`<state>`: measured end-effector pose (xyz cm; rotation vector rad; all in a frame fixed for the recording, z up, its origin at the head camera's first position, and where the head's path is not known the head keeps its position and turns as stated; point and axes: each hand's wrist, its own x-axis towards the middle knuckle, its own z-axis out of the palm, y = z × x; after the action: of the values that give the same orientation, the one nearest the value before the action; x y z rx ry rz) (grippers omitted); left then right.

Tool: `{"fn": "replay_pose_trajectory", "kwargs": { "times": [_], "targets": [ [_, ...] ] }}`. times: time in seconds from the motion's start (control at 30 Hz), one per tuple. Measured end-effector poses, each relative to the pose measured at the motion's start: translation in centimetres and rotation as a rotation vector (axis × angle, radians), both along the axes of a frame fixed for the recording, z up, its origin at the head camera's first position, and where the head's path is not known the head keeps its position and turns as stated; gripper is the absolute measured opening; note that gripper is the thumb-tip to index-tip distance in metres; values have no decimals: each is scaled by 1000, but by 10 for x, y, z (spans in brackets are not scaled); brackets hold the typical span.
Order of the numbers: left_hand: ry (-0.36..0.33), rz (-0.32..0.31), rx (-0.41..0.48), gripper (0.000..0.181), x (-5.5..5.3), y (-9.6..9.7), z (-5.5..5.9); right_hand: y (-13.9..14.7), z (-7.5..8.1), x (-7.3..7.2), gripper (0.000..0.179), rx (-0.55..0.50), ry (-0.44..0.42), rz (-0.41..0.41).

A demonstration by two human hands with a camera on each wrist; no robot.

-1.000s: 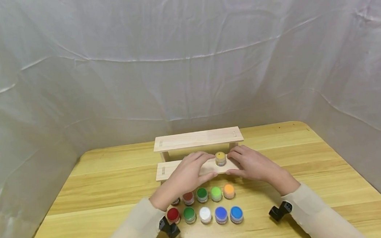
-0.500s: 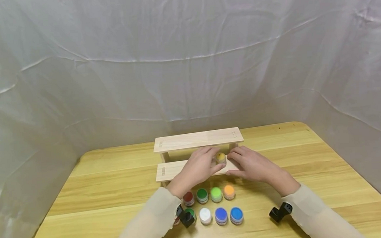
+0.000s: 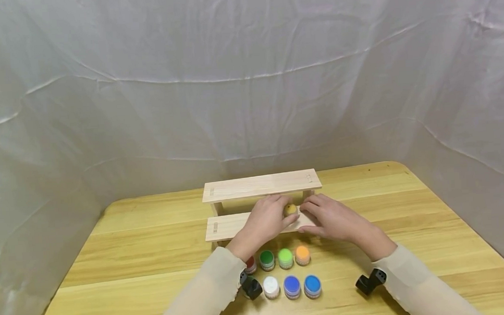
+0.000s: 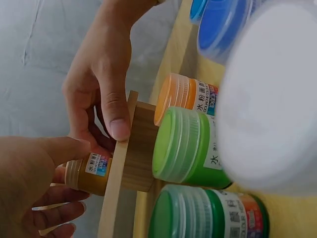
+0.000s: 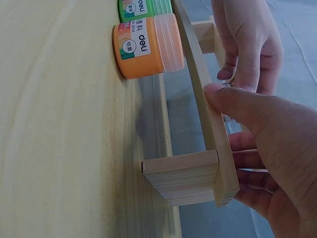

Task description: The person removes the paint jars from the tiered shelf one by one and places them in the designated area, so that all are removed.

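Observation:
A small ochre-yellow paint jar (image 3: 290, 209) stands on the lower board of a pale wooden two-step shelf (image 3: 228, 225). My left hand (image 3: 264, 221) holds this jar from its left side, thumb in front and fingers behind, as the left wrist view shows. At the board's right part, my right hand (image 3: 335, 217) grips the wood; in the right wrist view the thumb presses the front edge (image 5: 203, 94) and the fingers lie behind it. Its fingertips are close to the jar's right side.
Several paint jars stand in two rows before the shelf, including orange (image 3: 302, 254), light green (image 3: 285, 258), white (image 3: 271, 287) and blue (image 3: 312, 286). My left forearm covers the leftmost ones. The shelf's upper board (image 3: 262, 185) rises behind; a grey-white curtain (image 3: 249, 104) hangs beyond the table.
The left hand has moved right along the lower board and closed its fingers around the ochre jar. Its forearm now hides more jars at the left. The right hand has stayed in place.

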<state>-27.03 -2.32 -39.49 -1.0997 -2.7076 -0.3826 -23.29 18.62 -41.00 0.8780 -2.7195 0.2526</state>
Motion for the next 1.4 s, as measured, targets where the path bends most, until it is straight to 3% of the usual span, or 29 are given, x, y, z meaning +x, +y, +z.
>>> {"fn": "replay_pose_trajectory", "kwargs": {
  "times": [0.4,0.93,1.4],
  "targets": [
    [89,-77,-16,39,17,-23,9,0,0,0,55,-9,-1,-2],
    [9,-136,127,37,33,-81,23,0,0,0,54,5,4,-5],
    [12,-149,197,37,49,-134,27,0,2,2,54,-2,-19,-10]
  ]
}}
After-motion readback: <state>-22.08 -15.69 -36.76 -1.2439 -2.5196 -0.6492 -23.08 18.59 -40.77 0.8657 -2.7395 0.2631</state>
